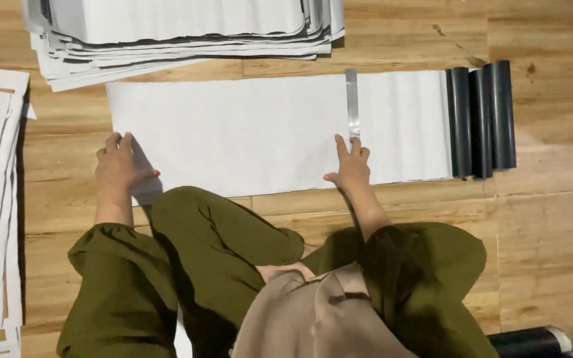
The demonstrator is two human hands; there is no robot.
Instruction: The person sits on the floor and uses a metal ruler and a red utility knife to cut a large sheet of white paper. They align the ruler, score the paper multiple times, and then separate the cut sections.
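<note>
The white sheet's [247, 132] near edge hides behind an olive-trousered knee [193, 219]. It lies lengthwise left to right; the metal ruler [352, 106] crosses it. Left hand [117, 166] flat on its corner, right hand [351, 166] fingertips pinning the ruler.

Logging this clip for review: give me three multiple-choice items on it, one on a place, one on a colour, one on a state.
1. Where does the metal ruler lie?
A. Across the white sheet, ahead of the right hand
B. On the paper stack
C. Under the left hand

2. What colour is the rolled end of the sheet?
A. Red
B. Dark grey
C. Yellow

3. How does the left hand sit?
A. Lifted in the air
B. Closed round the ruler
C. Pressed flat on the sheet's corner

Answers:
1. A: the ruler lies across the white sheet, with the right hand at its near end.
2. B: the roll at the sheet's right end is dark grey.
3. C: the fingers lie spread on the sheet's near left corner, gripping nothing.
</note>
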